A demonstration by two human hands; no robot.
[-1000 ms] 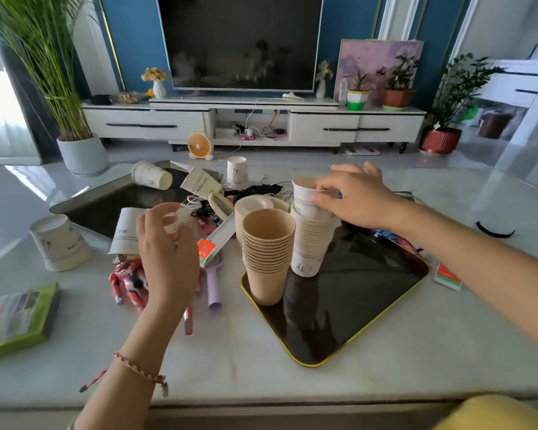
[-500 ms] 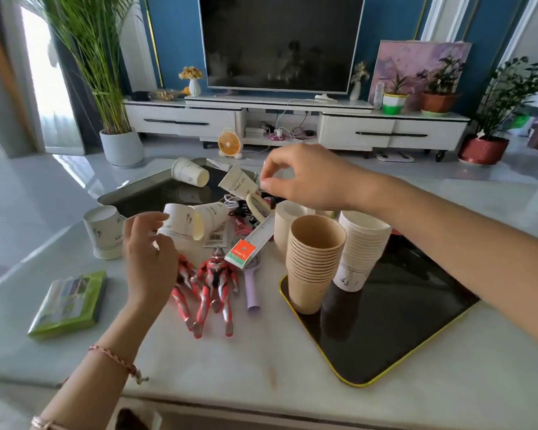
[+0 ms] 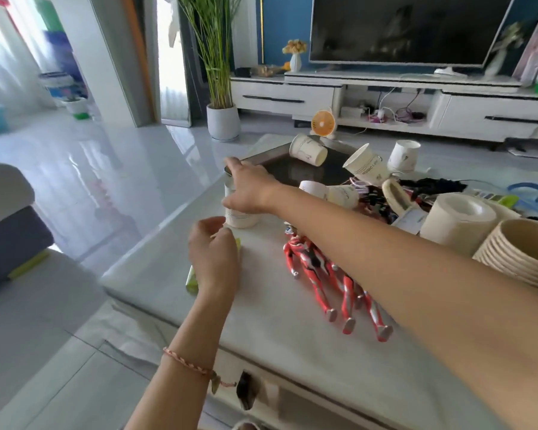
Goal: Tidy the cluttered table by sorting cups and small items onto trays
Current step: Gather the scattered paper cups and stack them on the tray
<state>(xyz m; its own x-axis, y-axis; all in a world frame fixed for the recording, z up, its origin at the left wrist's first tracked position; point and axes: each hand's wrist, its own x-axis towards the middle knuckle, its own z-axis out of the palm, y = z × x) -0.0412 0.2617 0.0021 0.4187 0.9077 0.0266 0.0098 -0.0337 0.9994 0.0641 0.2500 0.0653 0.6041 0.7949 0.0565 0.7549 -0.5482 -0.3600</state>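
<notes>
**A:** Where is the cup you want?

**B:** The cup [image 3: 242, 216] stands on the tabletop [image 3: 280, 342], just beside the near left corner of the tray [image 3: 261, 158].

**A:** What is your right grip doing?

**B:** My right grip [image 3: 249, 188] is stretched far across. Its fingers and thumb are curled round the side of the cup. The cup looks wider at the bottom, so I think it is upside down. That would be why I hold it round the side.

**A:** Why use the right one? The left is closer.

**B:** The stack [image 3: 516, 259] is well to the right of the tray and nearer to me. I think the cup goes there. The arm that takes it can then bring it straight back.

**A:** And the left grip?

**B:** My left grip [image 3: 213, 257] hangs over the box [image 3: 192, 279], which is nearer to me than the tray. I only see its back, with the fingers bent. I cannot tell if it holds anything or touches the box.

**A:** Is anything in the way?

**B:** The toys [image 3: 319, 270] lie flat, nearer to me than the tray, under my right arm. I should lift the cup high so I don't bump them. One tipped cup [image 3: 308, 149] lies on the tray too.
</notes>
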